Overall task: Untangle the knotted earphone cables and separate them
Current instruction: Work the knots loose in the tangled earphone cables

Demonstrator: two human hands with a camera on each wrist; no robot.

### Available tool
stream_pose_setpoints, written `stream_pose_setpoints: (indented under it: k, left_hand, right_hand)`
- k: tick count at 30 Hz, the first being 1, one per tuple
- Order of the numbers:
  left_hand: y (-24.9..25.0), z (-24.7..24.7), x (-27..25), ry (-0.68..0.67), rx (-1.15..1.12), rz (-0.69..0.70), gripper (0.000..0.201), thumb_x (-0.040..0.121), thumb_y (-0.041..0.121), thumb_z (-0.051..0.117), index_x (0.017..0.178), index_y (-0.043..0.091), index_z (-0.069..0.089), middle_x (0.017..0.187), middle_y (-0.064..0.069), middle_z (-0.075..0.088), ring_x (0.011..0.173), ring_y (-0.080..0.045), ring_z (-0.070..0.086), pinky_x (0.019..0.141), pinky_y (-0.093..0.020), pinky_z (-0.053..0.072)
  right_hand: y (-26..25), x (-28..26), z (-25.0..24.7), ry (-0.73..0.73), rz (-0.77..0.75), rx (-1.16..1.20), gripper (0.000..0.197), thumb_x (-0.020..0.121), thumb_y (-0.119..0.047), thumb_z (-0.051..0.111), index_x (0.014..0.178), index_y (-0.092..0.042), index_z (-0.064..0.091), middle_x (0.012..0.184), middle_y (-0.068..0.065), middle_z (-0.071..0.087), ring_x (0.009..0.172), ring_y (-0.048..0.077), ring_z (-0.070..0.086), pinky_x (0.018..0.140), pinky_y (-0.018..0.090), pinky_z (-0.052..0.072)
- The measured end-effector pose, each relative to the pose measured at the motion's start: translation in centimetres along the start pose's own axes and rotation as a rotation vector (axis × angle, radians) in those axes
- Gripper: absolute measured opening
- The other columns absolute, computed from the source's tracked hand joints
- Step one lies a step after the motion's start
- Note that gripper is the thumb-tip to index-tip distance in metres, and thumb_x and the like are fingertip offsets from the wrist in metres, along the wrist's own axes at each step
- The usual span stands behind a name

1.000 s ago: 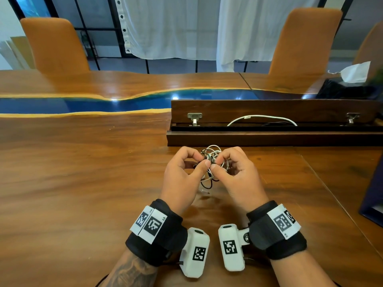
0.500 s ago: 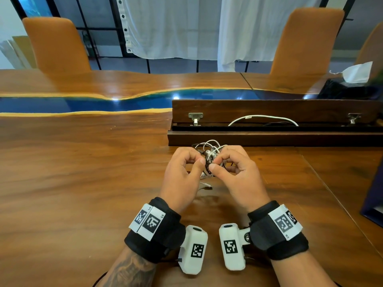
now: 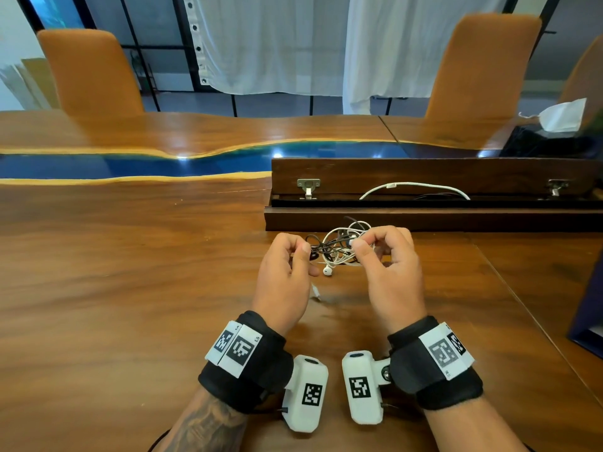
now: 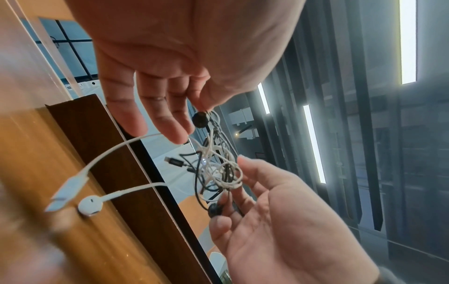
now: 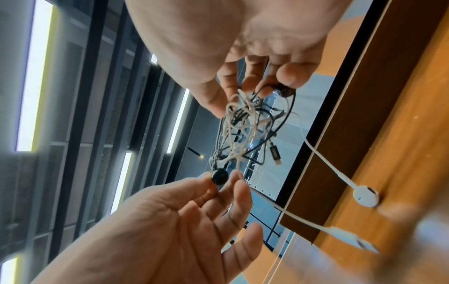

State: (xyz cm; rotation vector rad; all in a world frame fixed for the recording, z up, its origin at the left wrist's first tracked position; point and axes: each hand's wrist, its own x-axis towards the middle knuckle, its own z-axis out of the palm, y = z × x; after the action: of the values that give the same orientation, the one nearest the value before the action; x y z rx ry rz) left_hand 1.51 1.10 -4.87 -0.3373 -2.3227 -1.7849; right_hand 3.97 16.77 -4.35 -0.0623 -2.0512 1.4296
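Two hands hold one tangle of earphone cables (image 3: 339, 247) just above the tabletop (image 3: 130, 288). The left hand (image 3: 284, 278) pinches a black earbud (image 4: 199, 119) between thumb and forefinger, its other fingers (image 4: 126, 107) loosely extended. The right hand (image 3: 388, 272) has its thumb and fingers (image 5: 233, 84) curled on the far side of the knot, gripping white and black loops there; a second black earbud (image 5: 285, 92) sits against its fingertips.

Between the hands, white and black cables are still wound through one another in a loose ball. From the head view, the tangle lies at 12 o'clock from the wrists, with the left hand at its 9 o'clock side and the right hand at its 3 o'clock side. A black plug (image 4: 173, 161) sticks out of the ball. A white earbud (image 3: 327, 271) hangs down from the knot at about 6 o'clock and touches the wood, and a white plug (image 3: 315, 291) lies on the tabletop just nearer the person.

Beyond the tangle, at 12 o'clock, a long dark wooden box (image 3: 424, 220) stands open with another white cable (image 3: 414, 187) lying in it. Further off are two orange chairs (image 3: 91, 70) and white curtains (image 3: 270, 44).
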Motion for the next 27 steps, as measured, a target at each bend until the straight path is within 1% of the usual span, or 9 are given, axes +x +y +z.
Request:
stream_pose_setpoints:
  k: [4,9,11,13,15,18,22,24,27]
  left_hand:
    - [0.52,-0.10,0.00,0.042,-0.131,-0.039,0.015,0.107,0.018,0.041,0.098,0.016,0.052,0.084,-0.004,0.063,0.073,-0.014,0.071,0.063,-0.041,0.055]
    - [0.89,-0.15,-0.03,0.046,-0.200,-0.025,0.012,0.105,0.016,0.048,0.098,0.013,0.057,0.086,-0.004,0.064,0.073,-0.012,0.068,0.059,-0.032,0.056]
    - [0.73,-0.13,-0.05,0.040,-0.149,-0.001,0.012,0.103,0.014,0.051,0.095,0.013,0.059,0.083,-0.002,0.064,0.072,-0.011,0.065,0.061,-0.035,0.056]
    - [0.66,-0.14,-0.06,0.031,-0.111,0.009,0.012,0.102,0.015,0.054,0.093,0.014,0.061,0.080,0.000,0.064,0.074,-0.017,0.065,0.066,-0.042,0.057]
    - [0.70,-0.12,-0.12,0.019,-0.110,0.004,0.012,0.102,0.014,0.055,0.093,0.015,0.062,0.081,0.000,0.065,0.078,-0.020,0.066,0.069,-0.045,0.057]
    - [1.00,-0.08,-0.37,-0.001,-0.124,0.033,0.011,0.102,0.014,0.055,0.095,0.014,0.063,0.087,-0.007,0.067,0.082,-0.027,0.065,0.068,-0.047,0.057]
    - [0.99,0.04,-0.38,-0.021,-0.160,0.011,0.009,0.102,0.016,0.055,0.097,0.013,0.062,0.093,-0.009,0.068,0.085,-0.034,0.064,0.067,-0.049,0.057]
    - [0.81,0.12,-0.28,-0.040,-0.170,-0.015,0.006,0.099,0.023,0.061,0.097,0.018,0.061,0.096,-0.003,0.067,0.087,-0.029,0.065,0.072,-0.048,0.059]
    - [0.49,0.18,-0.25,-0.055,-0.143,-0.025,0.025,0.085,0.044,0.068,0.094,0.023,0.058,0.095,-0.003,0.066,0.088,-0.022,0.066,0.077,-0.043,0.058]
  right_hand:
    - [0.67,0.15,-0.10,0.031,0.081,0.031,0.010,0.093,-0.017,0.068,0.086,-0.021,0.062,0.097,-0.002,0.055,0.085,0.011,0.054,0.074,0.021,0.047]
    - [0.61,0.16,-0.19,-0.087,0.051,-0.052,0.012,0.087,-0.014,0.075,0.088,-0.021,0.065,0.092,-0.004,0.051,0.073,0.003,0.046,0.066,0.011,0.038]
    - [0.36,0.03,-0.18,-0.079,0.005,-0.069,0.026,0.085,-0.010,0.075,0.100,-0.026,0.063,0.096,-0.007,0.047,0.073,0.003,0.045,0.066,0.010,0.038]
    - [0.02,-0.07,-0.19,-0.059,-0.085,-0.046,0.034,0.084,-0.008,0.071,0.106,-0.032,0.062,0.103,-0.007,0.049,0.080,0.008,0.048,0.068,0.013,0.039]
    - [-0.13,-0.15,-0.32,-0.121,-0.140,-0.019,0.029,0.085,-0.012,0.069,0.106,-0.032,0.065,0.106,-0.009,0.053,0.088,0.011,0.052,0.068,0.014,0.040]
    - [0.32,-0.28,-0.15,-0.294,-0.072,-0.010,0.023,0.091,-0.018,0.073,0.104,-0.036,0.069,0.102,-0.010,0.061,0.088,0.010,0.056,0.068,0.013,0.042]
    - [0.54,-0.39,0.06,-0.284,-0.032,0.054,0.019,0.089,-0.015,0.075,0.092,-0.033,0.071,0.084,-0.005,0.066,0.074,0.013,0.054,0.063,0.013,0.043]
    - [0.37,-0.49,0.11,-0.259,-0.032,0.089,0.012,0.089,-0.015,0.076,0.089,-0.026,0.072,0.079,-0.003,0.065,0.072,0.018,0.054,0.060,0.020,0.046]
    - [0.00,-0.72,0.22,-0.246,-0.035,0.104,0.006,0.090,-0.018,0.076,0.089,-0.023,0.072,0.081,-0.003,0.067,0.074,0.022,0.058,0.064,0.036,0.052]
